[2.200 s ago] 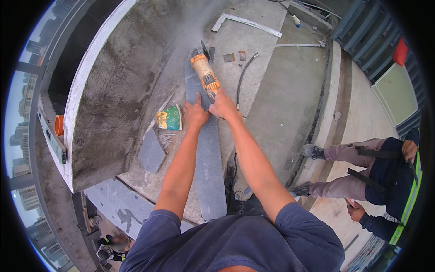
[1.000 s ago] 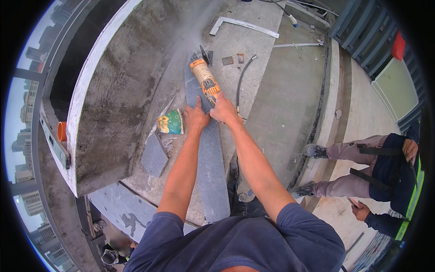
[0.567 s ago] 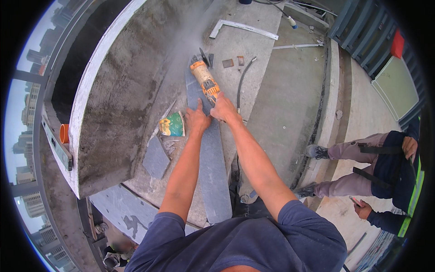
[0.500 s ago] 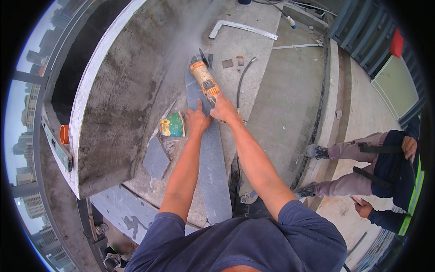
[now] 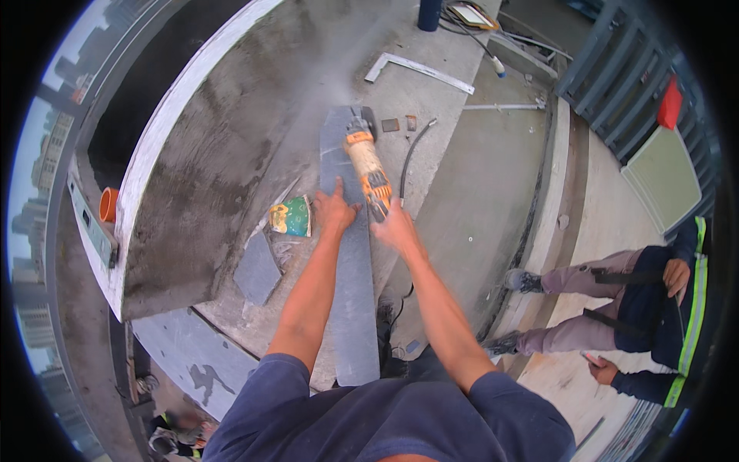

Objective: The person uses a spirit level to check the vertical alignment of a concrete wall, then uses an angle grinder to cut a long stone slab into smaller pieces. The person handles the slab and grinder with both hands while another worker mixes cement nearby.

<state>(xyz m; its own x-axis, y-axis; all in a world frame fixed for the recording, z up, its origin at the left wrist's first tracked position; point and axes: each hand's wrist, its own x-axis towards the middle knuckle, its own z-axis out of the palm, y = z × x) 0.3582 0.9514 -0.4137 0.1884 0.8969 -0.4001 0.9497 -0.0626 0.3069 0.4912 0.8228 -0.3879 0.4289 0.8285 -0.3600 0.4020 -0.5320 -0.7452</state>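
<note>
In right hand point(image 5: 397, 229), one grinder point(image 5: 368, 169)

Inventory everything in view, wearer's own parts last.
Angle grinder: 1, orange and tan, centre
Stone strip: 1, grey, centre
Packet: 1, green and yellow, left of strip
Loose slab: 1, grey, below packet
Square: 1, whitish, top centre
Small plates: 2, brown, right of grinder
Spirit level: 1, greenish, left
Pipe: 1, orange, left
Cylinder: 1, blue, top
Panel: 1, pale green, right
Fence: 1, bluish, upper right
Co-workers: 2, dark clothing, right and lower left
Left hand: 1, bare, on strip
Right hand: 1, bare, on grinder
</note>
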